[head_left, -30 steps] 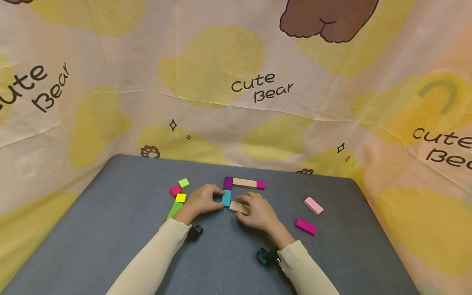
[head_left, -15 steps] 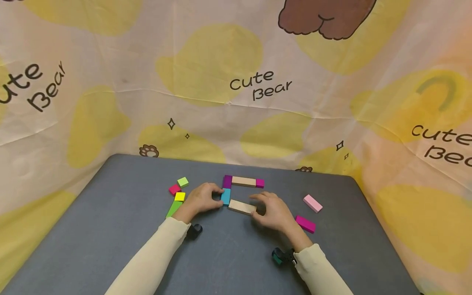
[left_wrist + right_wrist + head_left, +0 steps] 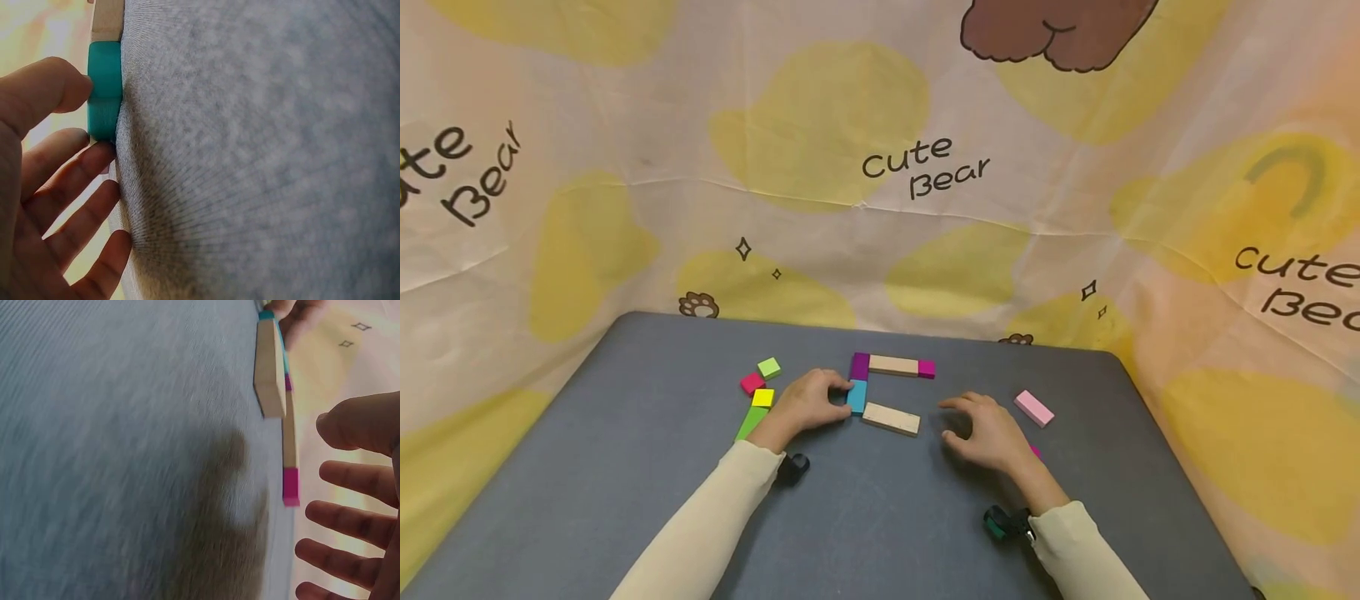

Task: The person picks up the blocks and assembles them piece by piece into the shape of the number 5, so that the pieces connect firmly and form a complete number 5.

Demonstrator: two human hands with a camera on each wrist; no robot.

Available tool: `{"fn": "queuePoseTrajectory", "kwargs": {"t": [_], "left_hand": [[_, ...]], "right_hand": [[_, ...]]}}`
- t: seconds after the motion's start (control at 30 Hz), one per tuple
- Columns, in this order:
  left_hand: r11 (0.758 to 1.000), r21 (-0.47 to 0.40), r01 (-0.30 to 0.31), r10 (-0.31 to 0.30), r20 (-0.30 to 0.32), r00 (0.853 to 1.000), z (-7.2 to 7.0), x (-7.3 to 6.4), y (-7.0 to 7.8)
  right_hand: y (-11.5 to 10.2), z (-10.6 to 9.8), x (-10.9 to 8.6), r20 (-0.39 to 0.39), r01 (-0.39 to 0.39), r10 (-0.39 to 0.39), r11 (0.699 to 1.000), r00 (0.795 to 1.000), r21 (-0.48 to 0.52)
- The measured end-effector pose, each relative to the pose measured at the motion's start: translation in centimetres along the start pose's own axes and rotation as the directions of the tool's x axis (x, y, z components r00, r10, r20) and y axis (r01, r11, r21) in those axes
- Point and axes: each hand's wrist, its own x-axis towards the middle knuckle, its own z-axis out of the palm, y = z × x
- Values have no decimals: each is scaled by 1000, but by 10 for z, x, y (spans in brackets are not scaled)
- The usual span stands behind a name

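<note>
My left hand (image 3: 806, 402) holds a blue wooden block (image 3: 857, 397) by its left side, thumb and index finger on it; in the left wrist view the block (image 3: 105, 90) looks teal. A bare-wood block (image 3: 891, 418) lies slanting to the right from the blue block's near end. My right hand (image 3: 988, 429) is off to the right of that block, thumb and fingers spread with nothing between them. Beyond the blue block stands a purple block (image 3: 860, 367), followed rightward by another bare-wood block (image 3: 893, 365) and a small magenta block (image 3: 927, 369).
Left of my left hand lie a lime block (image 3: 769, 367), a red block (image 3: 752, 383), a yellow block (image 3: 763, 397) and a green block (image 3: 751, 423). A pink block (image 3: 1034, 408) is at the right. My right hand mostly hides a magenta block (image 3: 1036, 452). Cloth hangs behind the grey table (image 3: 865, 517).
My right hand has let go of the near bare-wood block and drawn away to the right, over the magenta block. The left hand stays at the blue block.
</note>
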Motion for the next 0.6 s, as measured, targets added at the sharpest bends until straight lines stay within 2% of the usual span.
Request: {"fn": "queuePoseTrajectory", "kwargs": {"t": [0.33, 0.6], "left_hand": [[1000, 17, -22, 22, -11, 1000, 1, 0, -2], [1000, 9, -12, 12, -8, 1000, 0, 0, -1]], "right_hand": [[19, -9, -18, -2, -22, 22, 1000, 1000, -22], [35, -13, -31, -2, -20, 20, 1000, 1000, -15]]}}
